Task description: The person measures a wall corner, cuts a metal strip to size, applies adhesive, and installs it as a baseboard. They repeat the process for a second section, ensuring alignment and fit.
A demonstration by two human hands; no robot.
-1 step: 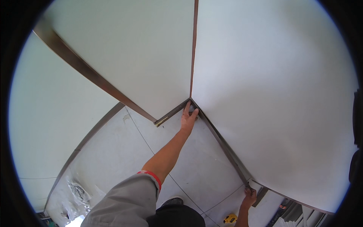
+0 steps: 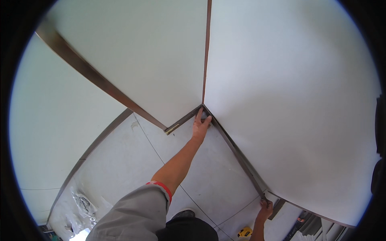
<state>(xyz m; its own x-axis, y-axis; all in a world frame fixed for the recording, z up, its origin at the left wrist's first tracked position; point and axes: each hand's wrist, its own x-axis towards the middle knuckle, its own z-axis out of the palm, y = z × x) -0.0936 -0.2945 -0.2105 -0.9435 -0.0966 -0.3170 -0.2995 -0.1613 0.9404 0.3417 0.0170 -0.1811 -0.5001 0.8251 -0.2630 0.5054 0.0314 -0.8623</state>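
A long dark brown skirting strip (image 2: pixel 240 159) runs along the foot of the right-hand white wall panel, from the inner corner back toward me. A narrow dark gap shows between part of it and the wall. At the corner my left hand (image 2: pixel 200 125) reaches in, fingers stretched forward and thumb apart, touching the strip's far end. My right hand (image 2: pixel 264 207) pinches the strip's near end between thumb and fingers. Another short skirting piece (image 2: pixel 183 120) lies along the left side of the corner, with a yellowish patch at its outer end.
A yellow tape measure (image 2: pixel 245 231) lies on the tiled floor (image 2: pixel 213 168) near my right forearm. Clear plastic bags (image 2: pixel 83 203) are at lower left. Long strips and profiles (image 2: pixel 317 227) lie at lower right. A brown edge trim (image 2: pixel 100 82) lines the protruding wall corner.
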